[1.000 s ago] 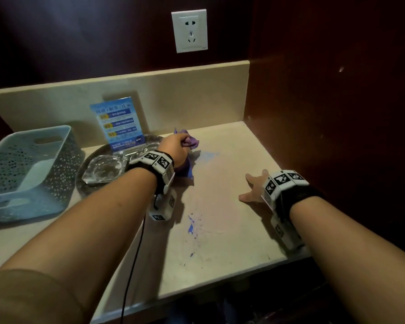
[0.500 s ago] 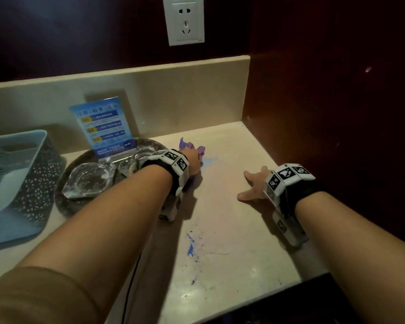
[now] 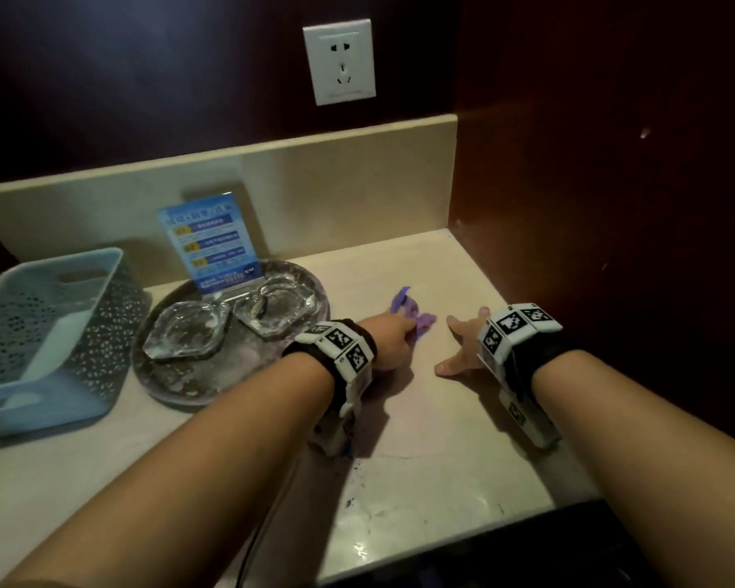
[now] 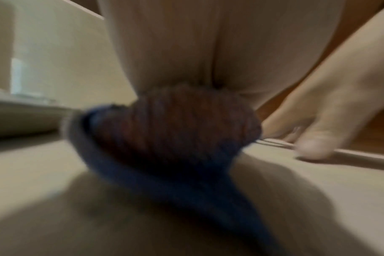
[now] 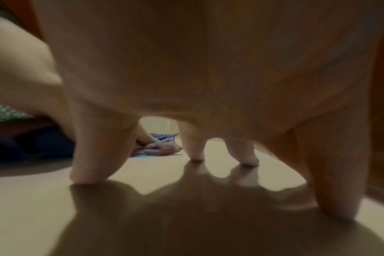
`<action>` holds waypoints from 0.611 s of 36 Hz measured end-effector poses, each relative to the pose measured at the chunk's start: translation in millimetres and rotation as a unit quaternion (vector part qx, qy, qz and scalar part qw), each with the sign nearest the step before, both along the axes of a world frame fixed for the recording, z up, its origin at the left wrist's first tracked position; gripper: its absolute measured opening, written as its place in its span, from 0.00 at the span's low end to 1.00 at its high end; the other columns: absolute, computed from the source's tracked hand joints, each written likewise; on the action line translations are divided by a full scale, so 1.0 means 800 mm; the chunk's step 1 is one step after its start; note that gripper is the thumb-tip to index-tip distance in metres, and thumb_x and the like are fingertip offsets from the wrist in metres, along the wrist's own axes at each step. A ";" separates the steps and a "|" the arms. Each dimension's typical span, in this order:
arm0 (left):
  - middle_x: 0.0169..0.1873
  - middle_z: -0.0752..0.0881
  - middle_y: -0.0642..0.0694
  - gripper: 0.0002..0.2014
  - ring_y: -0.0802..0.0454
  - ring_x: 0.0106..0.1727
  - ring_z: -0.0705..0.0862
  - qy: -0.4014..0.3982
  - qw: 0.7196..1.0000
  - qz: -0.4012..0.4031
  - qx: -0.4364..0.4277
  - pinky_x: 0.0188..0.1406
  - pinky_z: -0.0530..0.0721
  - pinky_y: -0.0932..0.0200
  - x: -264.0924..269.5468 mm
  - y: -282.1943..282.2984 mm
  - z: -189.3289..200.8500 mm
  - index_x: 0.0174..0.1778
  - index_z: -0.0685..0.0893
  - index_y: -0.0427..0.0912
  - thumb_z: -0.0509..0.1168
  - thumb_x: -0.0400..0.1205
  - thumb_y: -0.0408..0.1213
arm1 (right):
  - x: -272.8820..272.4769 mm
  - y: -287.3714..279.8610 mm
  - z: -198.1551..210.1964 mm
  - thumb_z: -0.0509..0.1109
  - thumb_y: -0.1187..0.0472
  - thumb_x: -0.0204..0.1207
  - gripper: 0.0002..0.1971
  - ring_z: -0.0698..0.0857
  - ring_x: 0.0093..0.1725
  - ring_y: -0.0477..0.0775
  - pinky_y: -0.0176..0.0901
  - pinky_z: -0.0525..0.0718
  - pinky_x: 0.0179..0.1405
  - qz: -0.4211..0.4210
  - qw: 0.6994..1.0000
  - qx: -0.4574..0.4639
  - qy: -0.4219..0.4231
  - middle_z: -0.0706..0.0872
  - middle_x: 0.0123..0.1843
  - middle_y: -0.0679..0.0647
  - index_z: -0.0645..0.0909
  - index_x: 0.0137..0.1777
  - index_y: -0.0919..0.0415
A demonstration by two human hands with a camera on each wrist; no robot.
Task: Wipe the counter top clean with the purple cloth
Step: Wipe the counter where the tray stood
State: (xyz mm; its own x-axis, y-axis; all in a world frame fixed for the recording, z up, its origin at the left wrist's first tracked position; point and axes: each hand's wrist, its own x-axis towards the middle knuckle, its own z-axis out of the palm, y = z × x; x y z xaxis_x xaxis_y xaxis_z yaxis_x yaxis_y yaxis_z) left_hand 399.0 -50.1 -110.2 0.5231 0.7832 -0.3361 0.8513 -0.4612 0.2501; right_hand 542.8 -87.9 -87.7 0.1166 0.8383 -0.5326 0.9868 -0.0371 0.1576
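My left hand (image 3: 393, 339) grips the bunched purple cloth (image 3: 412, 316) and holds it down on the beige counter top (image 3: 433, 481), right of the round tray. In the left wrist view the cloth (image 4: 182, 138) bulges from under my palm, blurred. My right hand (image 3: 463, 345) rests on the counter just right of the cloth, fingers spread, fingertips (image 5: 88, 176) touching the surface and holding nothing. Blue stains (image 3: 351, 500) mark the counter near the front, partly under my left wrist. The cloth (image 5: 158, 147) also shows between my right fingers.
A round tray (image 3: 179, 392) with two glass ashtrays (image 3: 187, 328) and a blue sign card (image 3: 209, 248) sits left of the cloth. A light blue perforated basket (image 3: 47, 333) stands at far left. A dark wall (image 3: 612, 248) bounds the counter on the right; a backsplash with socket (image 3: 340, 61) behind.
My left hand has slid the cloth rightward across the counter, closer to my right hand. The pale blue smear beside the cloth is gone. The right hand has stayed put.
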 end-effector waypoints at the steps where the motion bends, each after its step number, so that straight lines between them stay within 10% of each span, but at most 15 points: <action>1: 0.70 0.76 0.34 0.18 0.38 0.69 0.76 0.008 1.000 0.007 0.001 0.68 0.73 0.52 -0.003 -0.001 0.003 0.69 0.76 0.36 0.57 0.83 0.31 | 0.000 -0.002 0.001 0.60 0.30 0.74 0.48 0.59 0.82 0.64 0.53 0.62 0.76 0.000 1.000 0.004 -0.002 0.53 0.85 0.63 0.43 0.85 0.54; 7: 0.50 0.85 0.44 0.14 0.44 0.63 0.81 -0.084 0.984 0.091 0.128 0.46 0.72 0.74 -0.042 0.015 0.041 0.60 0.82 0.35 0.58 0.81 0.27 | 0.000 -0.006 0.000 0.59 0.27 0.72 0.50 0.62 0.81 0.65 0.56 0.65 0.74 0.001 1.000 0.014 -0.008 0.54 0.85 0.63 0.43 0.85 0.50; 16: 0.64 0.82 0.39 0.17 0.41 0.65 0.81 0.018 0.975 0.157 0.155 0.62 0.79 0.51 -0.024 0.082 0.028 0.66 0.77 0.37 0.59 0.81 0.31 | 0.005 -0.007 0.002 0.60 0.27 0.72 0.50 0.54 0.83 0.64 0.55 0.60 0.77 0.004 1.000 0.010 0.011 0.52 0.86 0.59 0.43 0.85 0.50; 22: 0.71 0.74 0.35 0.32 0.38 0.73 0.73 0.258 0.955 0.113 0.096 0.82 0.58 0.42 -0.023 0.109 -0.009 0.79 0.62 0.36 0.64 0.78 0.37 | 0.005 -0.002 -0.008 0.64 0.24 0.65 0.54 0.56 0.83 0.67 0.61 0.62 0.76 -0.020 1.000 0.000 0.018 0.43 0.85 0.66 0.41 0.85 0.45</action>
